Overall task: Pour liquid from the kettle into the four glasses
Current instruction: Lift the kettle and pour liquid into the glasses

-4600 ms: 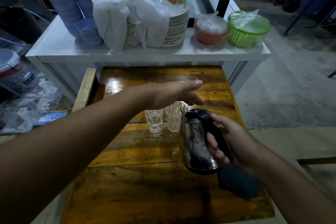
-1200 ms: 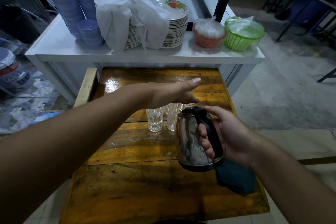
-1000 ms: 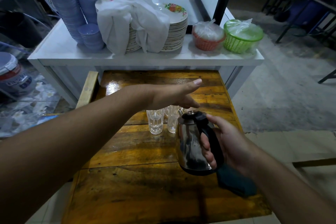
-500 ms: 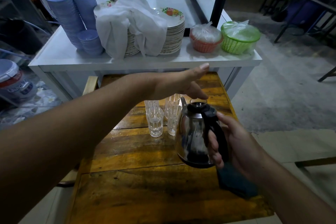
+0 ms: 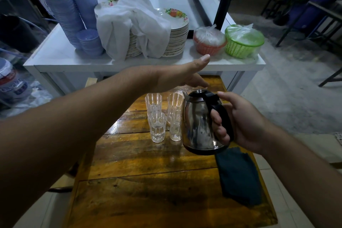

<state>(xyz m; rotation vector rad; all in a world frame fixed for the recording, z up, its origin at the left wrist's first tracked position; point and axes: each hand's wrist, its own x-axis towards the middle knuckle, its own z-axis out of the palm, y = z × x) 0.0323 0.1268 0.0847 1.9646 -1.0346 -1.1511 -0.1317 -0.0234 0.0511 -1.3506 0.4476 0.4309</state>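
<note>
A steel kettle [image 5: 199, 124] with a black lid and handle hangs upright above the wooden table [image 5: 140, 187], with my right hand [image 5: 238, 122] wrapped around its handle. Just left of it stands a tight cluster of clear glasses: a short one [image 5: 157, 127] in front, a tall one [image 5: 153, 102] behind it, and two more [image 5: 175, 111] beside the kettle. A little liquid shows at the bottom of the short glass. My left hand [image 5: 177, 77] hovers flat over the glasses with fingers extended, its fingertips close to the kettle lid, holding nothing.
A dark cloth [image 5: 238, 176] lies on the table under my right wrist. Behind is a white counter [image 5: 55, 57] with stacked blue bowls [image 5: 64, 15], plates under a white cloth [image 5: 133, 26], and orange [image 5: 209, 44] and green [image 5: 242, 42] baskets.
The kettle has come upright from its tilt and sits right of the glasses. My left hand has lifted a little, so all the glasses now show beneath it.
</note>
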